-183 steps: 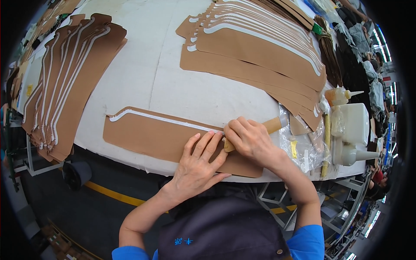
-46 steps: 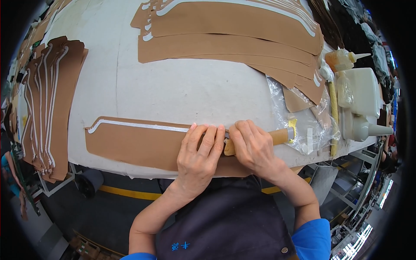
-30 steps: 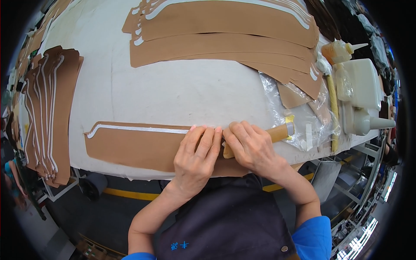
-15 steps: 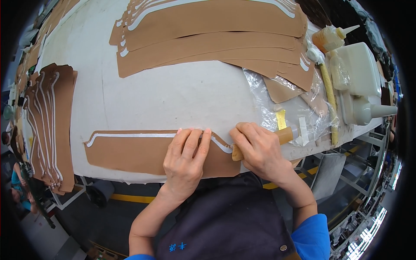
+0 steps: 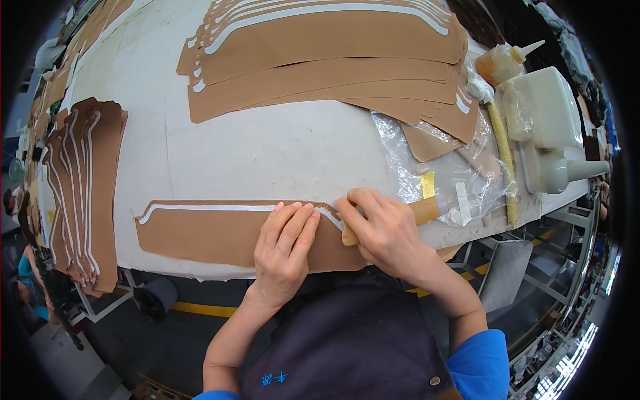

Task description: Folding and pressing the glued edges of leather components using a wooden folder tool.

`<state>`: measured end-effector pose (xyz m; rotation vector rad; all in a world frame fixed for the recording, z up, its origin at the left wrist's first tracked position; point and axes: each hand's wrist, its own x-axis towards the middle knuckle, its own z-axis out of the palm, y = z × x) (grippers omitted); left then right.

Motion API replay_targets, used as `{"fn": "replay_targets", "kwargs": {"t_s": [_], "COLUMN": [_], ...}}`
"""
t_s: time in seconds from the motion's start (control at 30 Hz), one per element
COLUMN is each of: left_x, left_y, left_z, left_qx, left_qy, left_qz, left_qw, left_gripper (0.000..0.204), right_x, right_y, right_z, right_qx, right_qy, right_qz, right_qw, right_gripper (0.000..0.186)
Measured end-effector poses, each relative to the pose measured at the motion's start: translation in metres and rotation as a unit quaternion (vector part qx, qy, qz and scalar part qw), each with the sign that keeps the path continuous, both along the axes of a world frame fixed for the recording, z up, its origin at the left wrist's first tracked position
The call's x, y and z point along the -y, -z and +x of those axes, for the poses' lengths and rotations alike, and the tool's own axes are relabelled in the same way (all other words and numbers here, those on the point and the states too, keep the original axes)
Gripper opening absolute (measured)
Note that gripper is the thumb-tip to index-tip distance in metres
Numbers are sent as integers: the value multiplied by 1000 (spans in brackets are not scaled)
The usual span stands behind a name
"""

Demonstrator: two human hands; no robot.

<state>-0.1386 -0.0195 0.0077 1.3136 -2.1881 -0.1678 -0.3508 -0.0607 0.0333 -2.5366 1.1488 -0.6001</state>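
Lying flat, brown panel (image 5: 200, 233), white strip (image 5: 213, 208) (bent)

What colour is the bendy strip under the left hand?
The strip is white, best seen in the head view.

Two hands (image 5: 285, 248) (image 5: 383, 230), one tan cylinder (image 5: 427, 211), one loose panel (image 5: 200, 230); two fanned stacks (image 5: 105, 200) (image 5: 320, 43), nine and twelve o'clock; two spouted bottles (image 5: 497, 65) (image 5: 551, 171).
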Motion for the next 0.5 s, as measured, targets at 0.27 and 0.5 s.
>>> {"fn": "replay_targets", "kwargs": {"t_s": [0.27,0.5], "left_x": [2,1], "left_y": [1,0], "left_z": [1,0], "left_qx": [-73,-53], "left_qy": [-28,-77], "left_qz": [22,3], "left_qw": [997,996], "left_gripper": [34,38], "right_x": [8,5], "right_y": [8,7], "right_z": [22,32], "right_qx": [11,-50], "right_qy": [9,-10], "right_qz": [-24,-80], "right_qw": [1000,996], "right_gripper": [27,23]}}
